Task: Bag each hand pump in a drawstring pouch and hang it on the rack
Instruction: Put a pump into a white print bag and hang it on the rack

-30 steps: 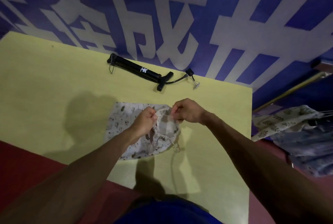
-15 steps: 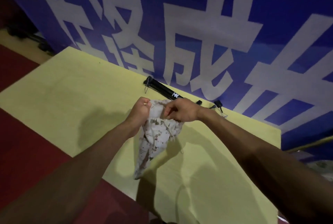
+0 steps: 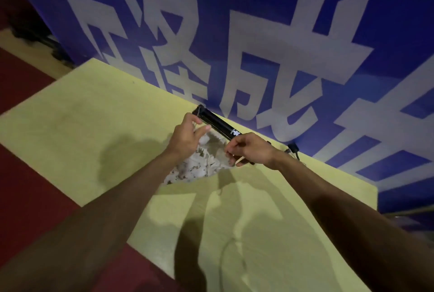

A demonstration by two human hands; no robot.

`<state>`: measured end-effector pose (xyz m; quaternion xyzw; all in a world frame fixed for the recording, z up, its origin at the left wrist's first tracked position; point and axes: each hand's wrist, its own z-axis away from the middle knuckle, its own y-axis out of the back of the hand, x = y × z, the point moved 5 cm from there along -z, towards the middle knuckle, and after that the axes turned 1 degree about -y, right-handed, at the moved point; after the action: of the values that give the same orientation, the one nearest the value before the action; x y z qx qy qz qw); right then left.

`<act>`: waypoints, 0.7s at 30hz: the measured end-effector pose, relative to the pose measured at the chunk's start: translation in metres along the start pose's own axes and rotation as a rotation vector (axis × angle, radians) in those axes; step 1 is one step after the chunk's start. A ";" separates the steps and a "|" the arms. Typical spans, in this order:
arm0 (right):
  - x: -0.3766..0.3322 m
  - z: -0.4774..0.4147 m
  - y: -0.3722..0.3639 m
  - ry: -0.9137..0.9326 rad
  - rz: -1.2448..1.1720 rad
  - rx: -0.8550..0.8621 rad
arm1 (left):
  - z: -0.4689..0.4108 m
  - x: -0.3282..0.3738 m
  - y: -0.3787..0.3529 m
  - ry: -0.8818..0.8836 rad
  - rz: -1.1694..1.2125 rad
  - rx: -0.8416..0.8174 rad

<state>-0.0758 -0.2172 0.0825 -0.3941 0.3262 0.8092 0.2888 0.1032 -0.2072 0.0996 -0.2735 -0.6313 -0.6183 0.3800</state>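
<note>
We can't see the middle-to-handle stretch of the hand pump (image 3: 217, 123); the right hand (image 3: 252, 150) covers it. Beside the pump, the pouch (image 3: 199, 167) is partly behind the left hand (image 3: 185, 136), its mouth blurred, so we can't tell whose fingers pinch the rim. Right of the pump, the hose end (image 3: 293, 148) is too small to read. The tabletop (image 3: 70, 127) runs off the bottom edge.

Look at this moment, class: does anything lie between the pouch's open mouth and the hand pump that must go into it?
Nothing visible does. The hand pump lies on the yellow table just beyond the pouch, whose mouth the left hand and right hand hold open. The right hand covers part of the pump.
</note>
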 end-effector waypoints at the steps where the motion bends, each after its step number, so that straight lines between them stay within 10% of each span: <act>1: 0.015 -0.002 0.007 -0.046 0.032 0.019 | 0.004 -0.011 -0.013 0.041 -0.021 -0.023; 21: 0.118 -0.145 0.042 -0.232 0.909 0.228 | 0.012 -0.096 -0.108 0.341 0.180 -0.343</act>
<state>-0.1027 -0.3280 -0.0719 -0.0846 0.5175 0.8513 -0.0183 0.0678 -0.1925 -0.0400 -0.2808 -0.4172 -0.7173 0.4823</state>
